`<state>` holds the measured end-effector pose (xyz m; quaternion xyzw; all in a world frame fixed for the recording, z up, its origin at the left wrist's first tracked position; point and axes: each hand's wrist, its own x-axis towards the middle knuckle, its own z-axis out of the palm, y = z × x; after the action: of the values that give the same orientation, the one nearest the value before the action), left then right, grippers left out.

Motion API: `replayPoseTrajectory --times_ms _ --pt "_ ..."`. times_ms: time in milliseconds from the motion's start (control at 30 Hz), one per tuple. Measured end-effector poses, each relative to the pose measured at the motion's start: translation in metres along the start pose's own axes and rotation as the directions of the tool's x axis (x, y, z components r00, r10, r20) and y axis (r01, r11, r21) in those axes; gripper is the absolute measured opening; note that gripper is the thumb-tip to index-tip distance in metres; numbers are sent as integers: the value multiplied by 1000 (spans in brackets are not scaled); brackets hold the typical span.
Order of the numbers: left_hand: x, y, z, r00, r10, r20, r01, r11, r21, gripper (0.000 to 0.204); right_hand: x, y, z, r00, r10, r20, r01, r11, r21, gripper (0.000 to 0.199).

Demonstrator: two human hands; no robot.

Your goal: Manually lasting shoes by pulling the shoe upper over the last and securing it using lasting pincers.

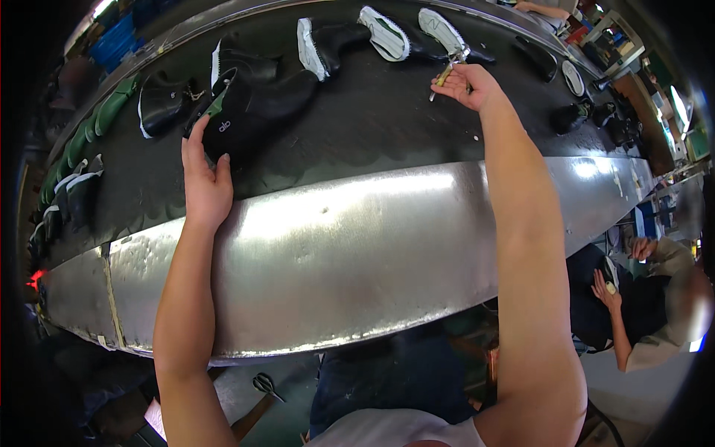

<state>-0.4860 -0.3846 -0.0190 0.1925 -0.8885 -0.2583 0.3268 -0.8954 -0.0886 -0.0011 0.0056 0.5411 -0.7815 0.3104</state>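
Observation:
My left hand (207, 182) grips one end of a black shoe (261, 104), its fingers along the left side and its thumb below. A green patch shows at the shoe's opening beside my fingertips. My right hand (468, 88), farther off to the right, is closed around a slim tool (445, 76) with a yellowish handle and metal ends. Just beyond that tool lies a black shoe with a white sole (441, 30). Behind the shoe in my left hand sits another black shoe (249, 65) with a white edge, and to its left a further black shoe (164, 103).
More white-soled shoes (387, 36) line the far side of the black belt (372, 119). Green shoes (104, 112) stand at the left. A shiny metal ledge (350, 238) runs along the near side. At the right, a co-worker's hand (607, 290) holds a shoe.

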Motion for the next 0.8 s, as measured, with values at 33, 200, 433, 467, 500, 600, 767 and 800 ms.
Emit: replayPoseTrajectory --times_ms 33,200,433,467,500,600,767,800 --pt "0 -2 0 1000 6 4 -6 998 -65 66 6 -3 -3 999 36 -17 -36 999 -14 19" --pt "0 2 4 1000 4 -25 -7 991 -132 62 34 -10 -21 994 0 -105 -6 999 -53 16" --pt "-4 1 -4 996 88 2 -88 995 55 68 -1 -15 14 881 -374 -289 260 894 -365 18" --pt "-4 3 -2 996 90 -3 -89 994 55 68 -16 -22 16 836 -475 -275 324 832 -451 18" --pt "-3 6 -1 998 70 -4 -69 993 96 72 -34 -29 19 852 -479 -212 339 812 -475 16" --pt "-1 23 -4 991 -103 80 97 992 75 80 -105 -20 39 766 -637 -90 484 663 -572 18" --pt "-11 7 -3 964 237 -119 -179 913 367 78 -284 6 71 755 -650 88 620 661 -423 18" --pt "-25 22 -3 956 252 -147 -194 925 328 77 -327 14 77 762 -641 93 619 680 -392 18"
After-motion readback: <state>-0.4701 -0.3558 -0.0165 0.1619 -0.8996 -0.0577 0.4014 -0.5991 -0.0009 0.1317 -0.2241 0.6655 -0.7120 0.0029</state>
